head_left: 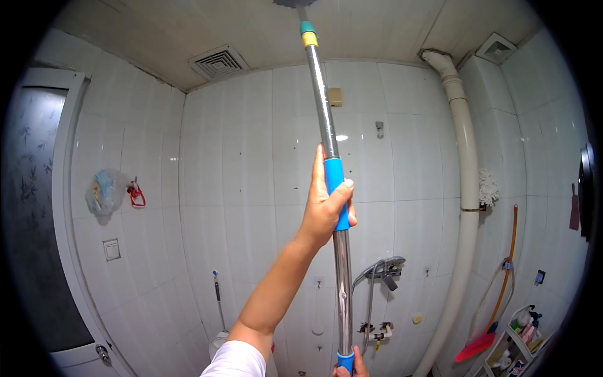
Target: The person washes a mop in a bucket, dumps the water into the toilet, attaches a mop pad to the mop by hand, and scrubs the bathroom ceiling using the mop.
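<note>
The left arm (274, 286) slants up to the left hand (321, 217), wrapped around the upper blue grip (334, 174), one finger pointing up; through it runs the pole (343, 270); below, the right hand (360, 364), partly cropped, clasps the lower grip (345, 360).

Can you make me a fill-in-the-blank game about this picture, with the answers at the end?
1. The left hand wraps around a grip coloured ____.
2. Near the top of the pole, a green band sits next to a ____ one.
3. In the picture, the thick pipe is on the ____ side of the pole.
4. The sleeve that shows is ____ in colour.

Missing words: blue; yellow; right; white.
</note>
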A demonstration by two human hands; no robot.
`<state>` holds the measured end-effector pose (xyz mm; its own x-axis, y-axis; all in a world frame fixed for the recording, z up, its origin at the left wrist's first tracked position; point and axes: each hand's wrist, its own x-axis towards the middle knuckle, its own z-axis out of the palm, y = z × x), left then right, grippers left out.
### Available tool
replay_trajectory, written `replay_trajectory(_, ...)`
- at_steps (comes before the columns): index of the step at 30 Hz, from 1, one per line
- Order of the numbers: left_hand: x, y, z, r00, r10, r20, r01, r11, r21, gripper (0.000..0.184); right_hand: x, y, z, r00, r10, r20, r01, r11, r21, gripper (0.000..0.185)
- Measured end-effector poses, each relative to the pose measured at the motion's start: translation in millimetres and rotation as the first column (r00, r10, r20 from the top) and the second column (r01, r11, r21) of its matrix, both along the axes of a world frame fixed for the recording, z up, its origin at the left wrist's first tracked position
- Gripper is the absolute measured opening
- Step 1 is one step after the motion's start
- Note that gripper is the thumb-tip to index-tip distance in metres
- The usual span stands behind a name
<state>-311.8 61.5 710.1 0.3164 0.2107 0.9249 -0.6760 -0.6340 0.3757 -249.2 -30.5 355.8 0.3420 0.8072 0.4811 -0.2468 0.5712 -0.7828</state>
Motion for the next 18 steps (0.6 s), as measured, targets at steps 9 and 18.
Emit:
replay_trajectory(9, -28.1, 3.9, -4.2, 0.996, 0.075, 0.054, -0.075, 0.997, -0.009, 0.082, -16.7, 3.7, 7.2, 0.993, 0.033, 0.113, -0.032, 0.999, -0.018, 0.064)
replay_trajectory(18, -94.7, -15.1, 13.3, 0.944, 0.252, 0.212, -0.267, 0.963, 0.044, 0.072, -22.6, 29.9, 27.9, 0.911, -0.131, 0.392, 0.010, 0.955, 0.297, 0.057)
